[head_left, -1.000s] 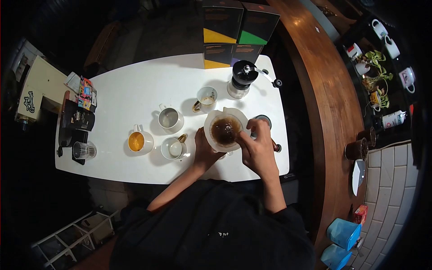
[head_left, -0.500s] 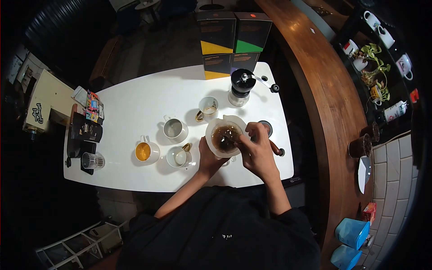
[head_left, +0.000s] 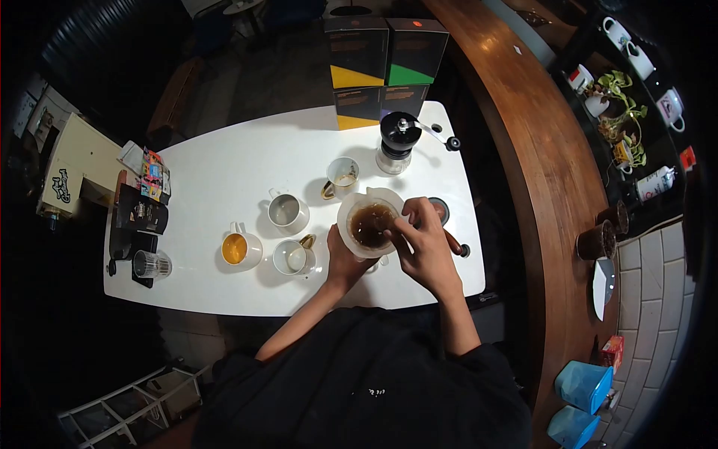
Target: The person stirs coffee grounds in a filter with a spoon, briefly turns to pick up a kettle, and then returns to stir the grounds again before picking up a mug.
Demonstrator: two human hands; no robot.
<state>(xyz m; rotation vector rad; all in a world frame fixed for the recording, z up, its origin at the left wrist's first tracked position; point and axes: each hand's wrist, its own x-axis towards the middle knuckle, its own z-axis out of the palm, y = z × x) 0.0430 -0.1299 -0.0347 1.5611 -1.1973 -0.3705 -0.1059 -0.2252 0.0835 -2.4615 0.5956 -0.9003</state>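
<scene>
A pale coffee dripper with a filter, its rim round and light, holds dark brown wet coffee. My left hand is closed against its lower left side, with most fingers hidden under it. Over the right part of the rim, my right hand pinches its thumb and fingers together above the coffee. What sits between those fingertips, if anything, is too small to make out. Close to my left hand stands a white mug with a gold handle. Behind the dripper is another gold-handled mug.
A grey-white mug and a mug with an orange inside stand to the left. A hand coffee grinder and stacked dark boxes are at the back. A ribbed glass stands far left. A wooden counter runs along the right.
My right hand has shifted slightly at the dripper, its fingertips still over the coffee. The liquid's surface looks different. The whole view has moved a little.
</scene>
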